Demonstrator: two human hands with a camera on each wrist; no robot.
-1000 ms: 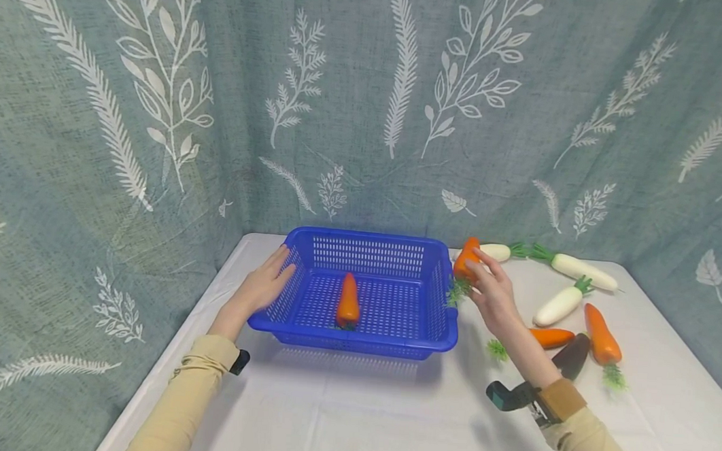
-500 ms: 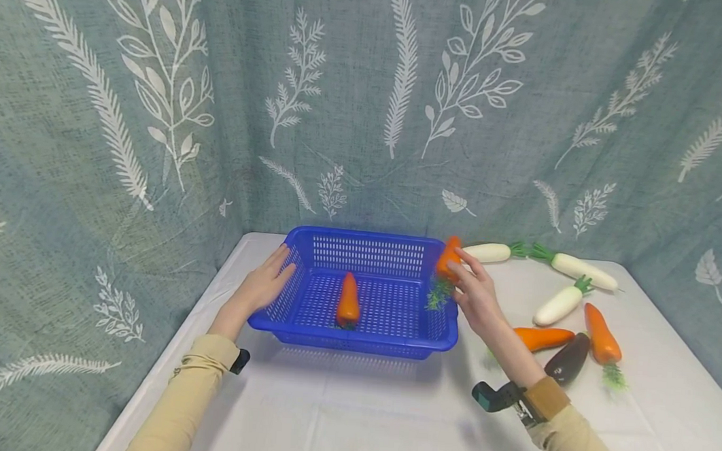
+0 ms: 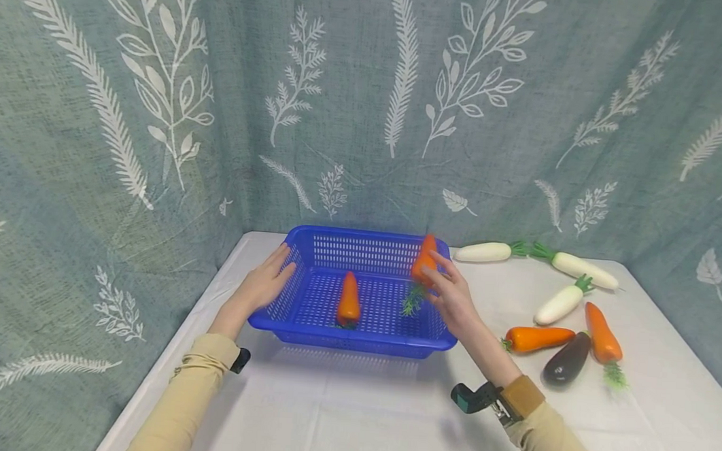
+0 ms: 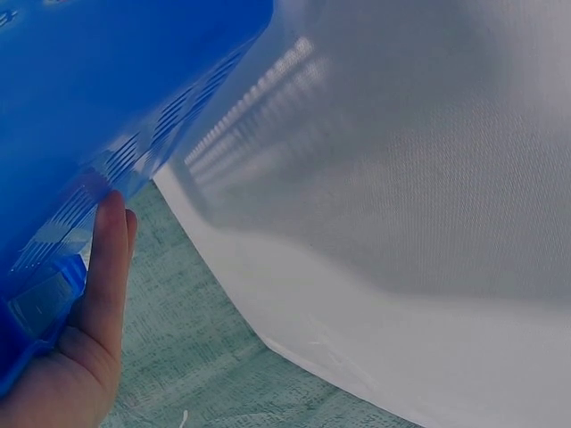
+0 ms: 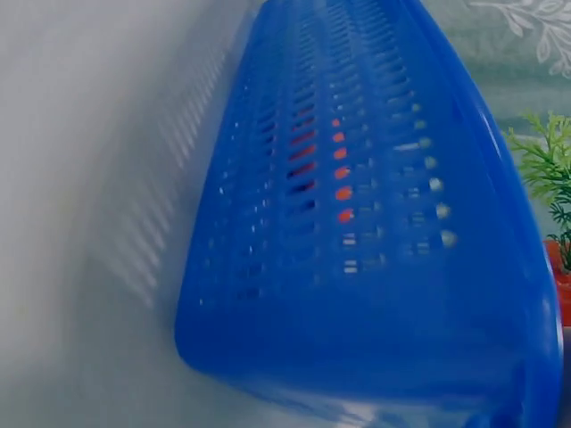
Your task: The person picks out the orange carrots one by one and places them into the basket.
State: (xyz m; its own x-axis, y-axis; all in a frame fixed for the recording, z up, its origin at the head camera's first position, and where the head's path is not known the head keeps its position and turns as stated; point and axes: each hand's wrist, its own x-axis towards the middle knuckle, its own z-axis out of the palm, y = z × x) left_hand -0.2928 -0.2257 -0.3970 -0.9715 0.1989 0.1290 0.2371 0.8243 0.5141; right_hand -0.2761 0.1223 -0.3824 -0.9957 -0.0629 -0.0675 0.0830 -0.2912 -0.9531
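My right hand holds an orange carrot with a green feathery top over the right part of a blue plastic basket. Part of that carrot and its greens show beyond the basket's rim in the right wrist view. Another carrot lies in the basket, tip toward the back. My left hand rests at the basket's left side. In the left wrist view its straight fingers lie along the perforated wall; the thumb is hidden there.
Right of the basket on the white-covered table lie several white radishes, an eggplant, a carrot beside it and another carrot farther right. A patterned curtain hangs behind the table and along its sides.
My right hand has carried the carrot leftward, from beside the basket's right rim to over its interior. The left hand, the basket and the carrot lying in it have stayed put.
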